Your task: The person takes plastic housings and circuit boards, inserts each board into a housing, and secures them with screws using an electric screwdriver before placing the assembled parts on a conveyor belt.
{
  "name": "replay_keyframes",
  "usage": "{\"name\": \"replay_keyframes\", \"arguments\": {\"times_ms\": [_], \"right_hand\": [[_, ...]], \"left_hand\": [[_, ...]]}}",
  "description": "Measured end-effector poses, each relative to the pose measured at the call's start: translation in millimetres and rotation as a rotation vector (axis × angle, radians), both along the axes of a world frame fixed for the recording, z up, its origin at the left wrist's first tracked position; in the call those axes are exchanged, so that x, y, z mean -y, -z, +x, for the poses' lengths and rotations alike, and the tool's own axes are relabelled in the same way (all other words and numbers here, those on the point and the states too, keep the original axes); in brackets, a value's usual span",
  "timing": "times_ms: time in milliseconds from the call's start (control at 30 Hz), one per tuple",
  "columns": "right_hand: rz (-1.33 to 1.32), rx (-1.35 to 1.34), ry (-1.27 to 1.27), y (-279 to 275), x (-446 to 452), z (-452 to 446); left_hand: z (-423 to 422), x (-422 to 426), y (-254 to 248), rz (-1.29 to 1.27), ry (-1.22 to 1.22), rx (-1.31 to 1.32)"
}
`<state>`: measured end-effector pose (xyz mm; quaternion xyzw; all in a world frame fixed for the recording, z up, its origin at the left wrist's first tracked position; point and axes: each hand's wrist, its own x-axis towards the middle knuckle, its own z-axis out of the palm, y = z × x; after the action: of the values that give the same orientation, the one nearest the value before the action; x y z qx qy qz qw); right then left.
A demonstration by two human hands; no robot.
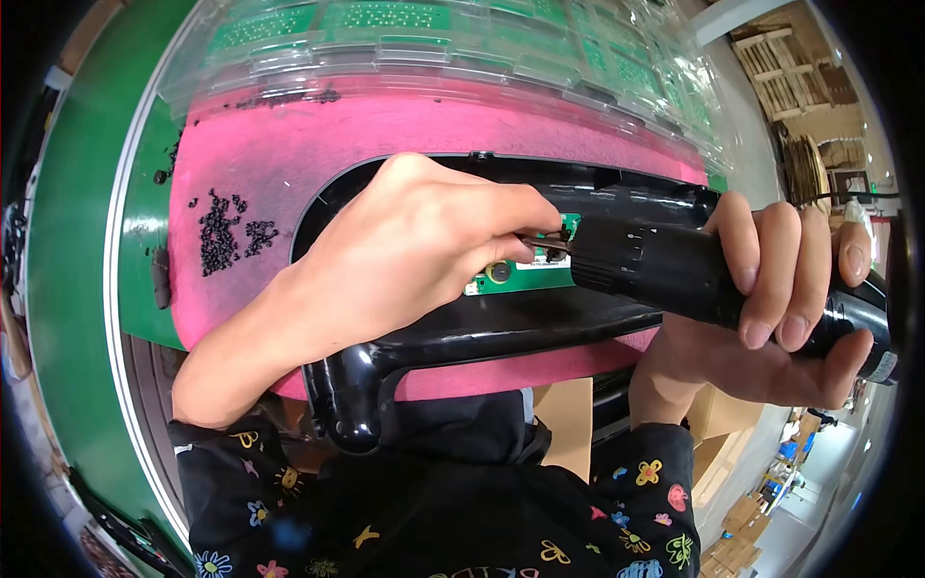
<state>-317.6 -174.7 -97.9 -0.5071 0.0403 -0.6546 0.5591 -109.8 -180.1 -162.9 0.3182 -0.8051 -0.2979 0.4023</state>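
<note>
Driver point(665, 265), matte black cylinder, clamped in right grip point(779, 260), left grip point(424, 226) pinching metal tip point(549, 243), glossy shell point(511, 329)

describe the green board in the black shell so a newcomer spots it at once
Find the pink mat, then the long black shell on it. Inside, between the left hand and the black driver, a green board shows in part. Unlike the green seen through the clear trays, it bears a round black part.
</note>
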Motion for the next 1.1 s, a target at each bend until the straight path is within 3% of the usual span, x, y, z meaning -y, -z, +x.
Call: {"name": "replay_keyframes", "arguments": {"times_ms": [500,833,900,1100], "right_hand": [[-0.038,0.045,0.045,4.7,-4.8,1.2],[-0.07,0.0,-0.024,7.7,-2.5,2.9],[-0.099,-0.041,-0.006,7.2,-1.6,0.6],[-0.012,-0.302,-0.204,9.1,2.5,4.6]], "left_hand": [[0.1,0.0,-0.7,0.011,-0.035,0.004],[-1.3,0.5,0.2,0.164,0.06,-0.072],[-0.8,0.2,0.0,0.23,0.063,-0.107],[6.8,3.6,5.4,0.026,-0.121,0.024]]}}
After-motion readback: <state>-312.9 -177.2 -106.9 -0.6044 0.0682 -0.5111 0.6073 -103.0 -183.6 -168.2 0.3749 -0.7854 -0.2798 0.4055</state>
